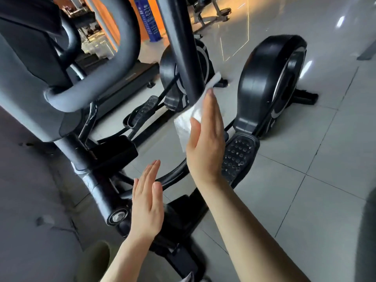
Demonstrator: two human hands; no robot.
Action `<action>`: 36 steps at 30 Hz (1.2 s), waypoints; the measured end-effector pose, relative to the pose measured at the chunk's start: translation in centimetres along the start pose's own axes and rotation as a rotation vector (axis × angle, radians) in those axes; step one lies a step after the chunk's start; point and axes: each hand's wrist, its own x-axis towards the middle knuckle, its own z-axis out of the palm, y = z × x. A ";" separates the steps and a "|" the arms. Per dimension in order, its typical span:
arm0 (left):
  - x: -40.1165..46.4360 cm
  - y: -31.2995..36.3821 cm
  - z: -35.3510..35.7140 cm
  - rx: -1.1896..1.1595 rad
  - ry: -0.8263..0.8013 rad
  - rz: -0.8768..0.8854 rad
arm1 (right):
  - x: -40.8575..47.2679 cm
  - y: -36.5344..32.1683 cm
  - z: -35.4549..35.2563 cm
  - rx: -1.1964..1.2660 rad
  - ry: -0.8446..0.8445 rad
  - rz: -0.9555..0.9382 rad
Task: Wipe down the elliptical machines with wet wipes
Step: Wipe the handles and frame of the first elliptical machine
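A black elliptical machine fills the view, with a dark upright handle bar [181, 47] running down the middle. My right hand [205, 139] presses a white wet wipe [188, 121] flat against the lower end of that bar, fingers straight, thumb over the wipe. My left hand [147, 202] hovers lower and to the left, fingers straight and together, holding nothing, above the machine's frame. A studded black pedal [238, 155] lies just right of my right wrist. The grey curved handlebar [67, 94] is at the left.
The black flywheel housing [270, 84] stands at the right on pale floor tiles [315, 180]. A second elliptical [183, 78] and its pedal [142, 110] sit behind the bar. A treadmill edge [122, 82] and a weight bench [211, 13] are farther back.
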 end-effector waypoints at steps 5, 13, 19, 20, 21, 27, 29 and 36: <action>0.2 -1.8 -2.3 0.118 -0.010 0.105 | -2.0 0.8 0.9 -0.076 0.030 0.033; 0.2 -5.6 -5.3 0.270 -0.101 0.275 | -10.1 -0.2 3.7 -0.135 0.116 0.365; -0.2 -10.0 -7.6 0.302 -0.101 0.310 | -14.5 -2.9 5.8 -0.066 0.079 0.658; -0.1 -10.6 -7.8 0.290 -0.082 0.301 | -15.0 -3.2 5.9 -0.042 0.046 0.705; 0.1 -11.2 -7.9 0.279 -0.060 0.287 | -15.4 -3.4 6.1 -0.032 0.016 0.745; 0.2 -13.3 -5.9 0.316 0.074 0.315 | -12.2 -3.5 4.8 -0.139 0.046 0.894; 0.3 -13.6 -5.6 0.294 0.125 0.334 | -10.0 -3.2 4.3 -0.157 0.099 0.888; 0.4 -13.8 -5.2 0.253 0.249 0.383 | -13.0 -4.5 6.7 -0.209 0.089 0.942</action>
